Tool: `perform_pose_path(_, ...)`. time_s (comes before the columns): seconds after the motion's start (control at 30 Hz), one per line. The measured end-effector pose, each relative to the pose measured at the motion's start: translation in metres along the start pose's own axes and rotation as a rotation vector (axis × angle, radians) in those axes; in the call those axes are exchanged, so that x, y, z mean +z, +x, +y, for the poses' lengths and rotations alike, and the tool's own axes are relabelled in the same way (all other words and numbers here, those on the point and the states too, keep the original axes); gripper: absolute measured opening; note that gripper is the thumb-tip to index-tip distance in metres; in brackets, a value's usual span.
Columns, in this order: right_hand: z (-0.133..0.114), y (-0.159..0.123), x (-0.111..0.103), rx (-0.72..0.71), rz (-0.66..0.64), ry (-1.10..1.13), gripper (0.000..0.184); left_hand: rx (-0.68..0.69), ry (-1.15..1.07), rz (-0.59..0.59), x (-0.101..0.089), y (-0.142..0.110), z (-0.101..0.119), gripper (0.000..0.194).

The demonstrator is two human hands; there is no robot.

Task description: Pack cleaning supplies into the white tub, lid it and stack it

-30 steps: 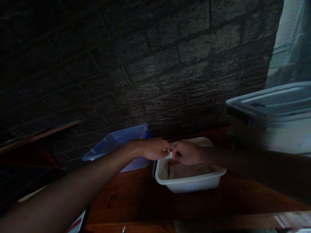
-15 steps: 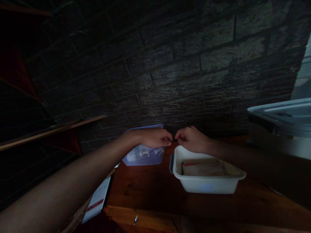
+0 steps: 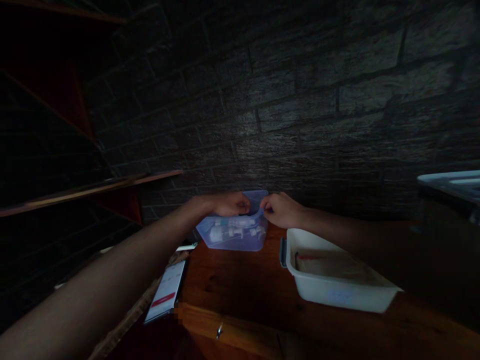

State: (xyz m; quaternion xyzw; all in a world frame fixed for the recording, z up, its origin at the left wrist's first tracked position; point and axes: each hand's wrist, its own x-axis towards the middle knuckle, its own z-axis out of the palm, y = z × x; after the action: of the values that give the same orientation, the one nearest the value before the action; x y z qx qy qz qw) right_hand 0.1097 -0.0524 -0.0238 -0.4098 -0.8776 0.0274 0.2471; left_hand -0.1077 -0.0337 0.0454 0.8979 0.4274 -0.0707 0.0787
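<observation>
Blue-tinted bin: We locate the translucent bin [image 3: 234, 245] at the back left of the tabletop [image 3: 243, 280], near its left edge. A leftward push could, in our judgement, slide it off.
Bin contents: Through the front wall we see whitish items [image 3: 215, 234], apparently bottles, lying on their sides. Tilting the bin would probably roll them to one end and upset its balance.
Left hand: The left hand [image 3: 231, 204] is above the bin's opening, fingers curled. We cannot determine whether its grip holds anything; a small item pinched there could drop among the contents.
Right hand: The fingers of the right hand [image 3: 282, 210] meet the bin's right rim. We cannot confirm a firm grip. If only this corner is held, a lift could twist the bin.
White tub: The tub [image 3: 345, 295] stands to the right, apart from the bin, with a flat packet [image 3: 318, 265] inside. The right forearm crosses over its back; lowering that arm could knock the tub.
Lighting: Dim; we could easily misjudge the clear rim and miss contact.
</observation>
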Motion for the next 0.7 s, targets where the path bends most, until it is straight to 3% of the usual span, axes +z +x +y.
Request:
perform_pose_path(0.17, -0.001, 0.023, 0.027, -0.154, -0.116, -0.087, 0.055, -0.116, -0.018, 0.025, 0.025, 0.004, -0.034, 0.022)
perform_pose_path(0.37, 0.005, 0.034, 0.051, -0.177, -0.252, -0.179, 0.023, -0.192, -0.099, 0.007, 0.052, 0.006, -0.049, 0.048)
perform_pose_path(0.5, 0.008, 0.037, 0.049, -0.160, -0.282, -0.173, 0.018, -0.209, -0.171, -0.013, 0.054, 0.008, -0.056, 0.048)
perform_pose_path(0.7, 0.007, 0.032, 0.027, -0.180, -0.336, -0.106, 0.010, -0.180, -0.234, -0.052, 0.045, 0.021, -0.065, 0.032)
